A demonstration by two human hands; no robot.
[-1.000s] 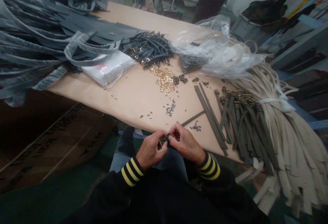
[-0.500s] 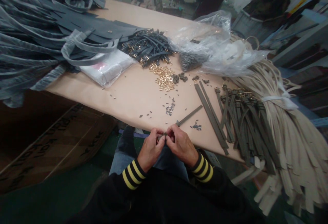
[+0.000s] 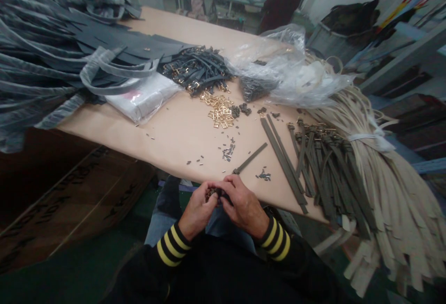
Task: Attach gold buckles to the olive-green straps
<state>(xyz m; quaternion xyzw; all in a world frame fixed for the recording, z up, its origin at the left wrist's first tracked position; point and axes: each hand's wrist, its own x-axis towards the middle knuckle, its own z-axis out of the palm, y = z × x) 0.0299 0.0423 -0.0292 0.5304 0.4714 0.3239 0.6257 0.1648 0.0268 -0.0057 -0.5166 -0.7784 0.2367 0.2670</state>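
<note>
My left hand (image 3: pixel 198 210) and my right hand (image 3: pixel 242 205) are close together above my lap, fingers curled around a small dark strap end with a gold-coloured buckle (image 3: pixel 213 194). Most of that piece is hidden by my fingers. Nearest my right hand, a loose olive strap (image 3: pixel 250 158) lies on the table. Beyond it are small metal pieces (image 3: pixel 228 152), a pile of gold buckles (image 3: pixel 219 111) and a bundle of olive straps with buckles (image 3: pixel 327 174).
The brown-papered table (image 3: pixel 174 139) has its near edge just past my hands. Dark grey strips (image 3: pixel 45 62) hang off the left, with cream strips (image 3: pixel 393 192) at right. A plastic bag (image 3: pixel 289 62) lies at the back. A cardboard box (image 3: pixel 69 197) stands at my left. A person (image 3: pixel 283 0) stands beyond.
My hands have come closer together around the small piece, and more of its gold metal shows. The view has shifted slightly, and the olive strap now lies apart from my hands.
</note>
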